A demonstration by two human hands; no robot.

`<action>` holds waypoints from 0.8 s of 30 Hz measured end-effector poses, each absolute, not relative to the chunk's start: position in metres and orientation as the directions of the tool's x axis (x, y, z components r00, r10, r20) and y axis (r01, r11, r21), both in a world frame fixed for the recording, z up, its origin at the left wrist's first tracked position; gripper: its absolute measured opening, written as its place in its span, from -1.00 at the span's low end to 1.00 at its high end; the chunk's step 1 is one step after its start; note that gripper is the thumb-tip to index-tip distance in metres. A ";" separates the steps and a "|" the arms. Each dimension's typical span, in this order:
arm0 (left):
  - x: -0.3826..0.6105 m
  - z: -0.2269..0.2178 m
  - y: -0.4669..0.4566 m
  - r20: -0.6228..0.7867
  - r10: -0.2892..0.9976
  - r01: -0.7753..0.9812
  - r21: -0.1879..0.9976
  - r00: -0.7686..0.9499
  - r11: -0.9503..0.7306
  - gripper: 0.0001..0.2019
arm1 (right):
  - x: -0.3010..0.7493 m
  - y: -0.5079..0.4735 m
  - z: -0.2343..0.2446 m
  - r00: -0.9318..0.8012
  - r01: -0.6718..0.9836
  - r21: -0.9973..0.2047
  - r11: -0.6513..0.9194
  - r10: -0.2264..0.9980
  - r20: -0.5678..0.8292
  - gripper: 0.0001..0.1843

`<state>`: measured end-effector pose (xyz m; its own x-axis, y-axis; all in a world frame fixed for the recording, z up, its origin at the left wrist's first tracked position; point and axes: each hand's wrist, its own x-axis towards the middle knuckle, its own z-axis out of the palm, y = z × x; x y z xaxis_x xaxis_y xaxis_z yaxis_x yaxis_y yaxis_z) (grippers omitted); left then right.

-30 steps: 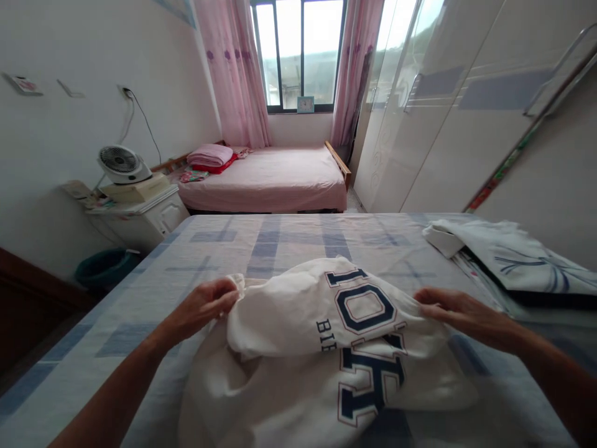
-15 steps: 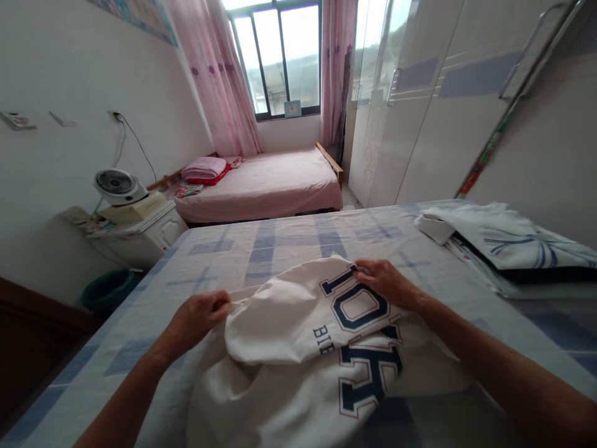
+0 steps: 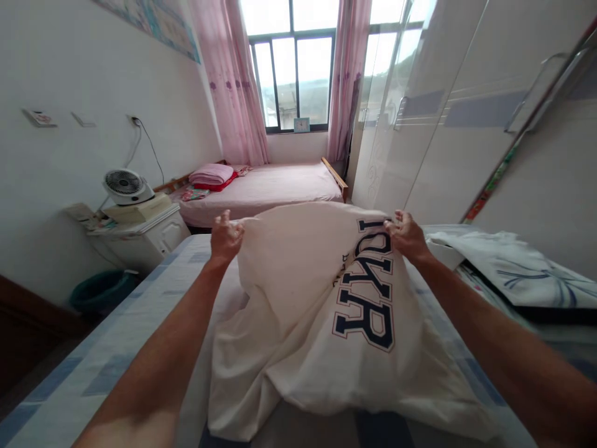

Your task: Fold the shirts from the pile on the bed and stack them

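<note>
A cream shirt [image 3: 298,274] with large navy letters hangs stretched between my two hands, above the bed. My left hand [image 3: 226,238] pinches its edge at the far left. On the other side my right hand [image 3: 407,238] grips the edge beside the top of the lettering, fingers closed on the cloth. The upper edge is raised and fairly taut, while the lower part falls in loose folds onto the blue-and-white checked bedsheet [image 3: 102,354].
Folded white clothes [image 3: 527,264] lie on the bed at the right, near the wardrobe [image 3: 448,143]. Left of the bed are a cabinet [image 3: 149,233] with a fan [image 3: 127,185] on top and a teal bin [image 3: 100,291]. A pink bed [image 3: 284,183] stands beyond.
Both hands have lifted the shirt up and away from me, and they are wider apart. Its bunched cloth has spread out, showing more of the lettering. The view has tilted up slightly.
</note>
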<state>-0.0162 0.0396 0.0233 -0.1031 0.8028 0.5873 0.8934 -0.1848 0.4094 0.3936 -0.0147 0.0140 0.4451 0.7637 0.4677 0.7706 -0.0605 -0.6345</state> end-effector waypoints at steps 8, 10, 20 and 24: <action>-0.042 -0.034 -0.099 0.168 0.868 0.708 0.518 0.467 -0.480 -0.66 | 0.419 -0.148 -0.052 0.144 0.818 -0.575 0.020 0.960 0.239 -0.53; -0.057 -0.035 -0.138 0.004 0.824 0.698 0.529 0.567 -0.483 -0.47 | 0.430 -0.187 -0.059 -0.045 0.814 -0.574 0.086 0.995 0.086 -0.56; -0.055 -0.053 -0.155 0.048 0.861 0.739 0.490 0.506 -0.462 -0.76 | 0.414 -0.222 -0.079 -0.175 0.877 -0.423 0.228 0.971 0.162 -0.78; -0.060 -0.038 -0.154 0.174 0.947 0.749 0.580 0.270 -0.320 -0.71 | 0.409 -0.225 -0.060 0.050 0.807 -0.583 0.092 0.973 0.224 -0.72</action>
